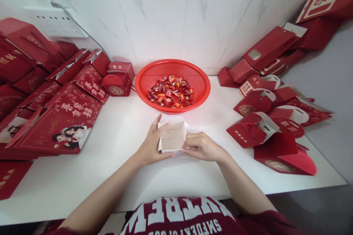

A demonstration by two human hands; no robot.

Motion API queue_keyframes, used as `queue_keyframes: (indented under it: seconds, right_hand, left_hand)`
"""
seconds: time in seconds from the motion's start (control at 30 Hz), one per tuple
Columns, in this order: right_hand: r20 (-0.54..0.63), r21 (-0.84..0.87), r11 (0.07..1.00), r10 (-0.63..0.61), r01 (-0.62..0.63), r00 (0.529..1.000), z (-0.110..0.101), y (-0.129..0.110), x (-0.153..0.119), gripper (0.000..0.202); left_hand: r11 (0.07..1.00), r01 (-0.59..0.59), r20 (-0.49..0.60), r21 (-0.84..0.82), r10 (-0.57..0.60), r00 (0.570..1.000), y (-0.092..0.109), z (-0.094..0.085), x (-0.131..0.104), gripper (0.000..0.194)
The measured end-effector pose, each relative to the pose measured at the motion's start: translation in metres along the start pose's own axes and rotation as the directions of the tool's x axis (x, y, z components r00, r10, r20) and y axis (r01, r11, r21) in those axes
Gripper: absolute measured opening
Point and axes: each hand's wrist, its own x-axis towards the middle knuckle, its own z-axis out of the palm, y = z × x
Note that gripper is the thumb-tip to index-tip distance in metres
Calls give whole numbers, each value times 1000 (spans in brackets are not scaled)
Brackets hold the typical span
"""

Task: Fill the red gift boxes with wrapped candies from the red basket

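Note:
A small paper box (pixel 173 140) with a white inside stands on the table in front of me, its top open toward the camera. My left hand (pixel 151 142) is wrapped round the box's left side, fingers along the far left and thumb at the near edge. At the near right corner, my right hand (pixel 203 147) pinches the box's edge with bent fingers. The bottom of the box shows bare, with fold seams across it. Just beyond the box is a red plastic basket (pixel 142 93), holding many red-wrapped candies (pixel 173 93).
Red gift boxes (pixel 74 112) crowd the white table's left side, and a small red box (pixel 117 83) stands by the basket. More red boxes (pixel 249 130) fill the right side. A tiled wall (pixel 160 14) closes the back, with a power strip (pixel 56 22) at left.

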Motion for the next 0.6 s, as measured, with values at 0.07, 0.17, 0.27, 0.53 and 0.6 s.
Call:
queue_keyframes:
  seconds: [0.07, 0.17, 0.27, 0.53, 0.6]
  right_hand:
    - [10, 15, 1000, 11, -11, 1000, -1, -3, -1, 17]
    - [-146, 37, 999, -2, 7, 989, -1, -5, 0, 12]
    - [-293, -43, 998, -60, 50, 954, 2, -2, 3, 22]
    - [-284, -93, 995, -1, -27, 959, 19, 19, 12, 57]
    - [-319, -72, 997, -4, -21, 948, 22, 22, 13, 52]
  left_hand:
    - [989, -59, 41, -133, 65, 997, -1, 2, 0, 105]
    - [977, -83, 60, -198, 96, 994, -3, 2, 2, 108]
    - [977, -85, 65, -194, 100, 993, -4, 2, 4, 115]
    - [974, -25, 75, -227, 43, 996, -3, 4, 5, 126]
    - [982, -10, 57, -187, 21, 998, -2, 4, 3, 125]
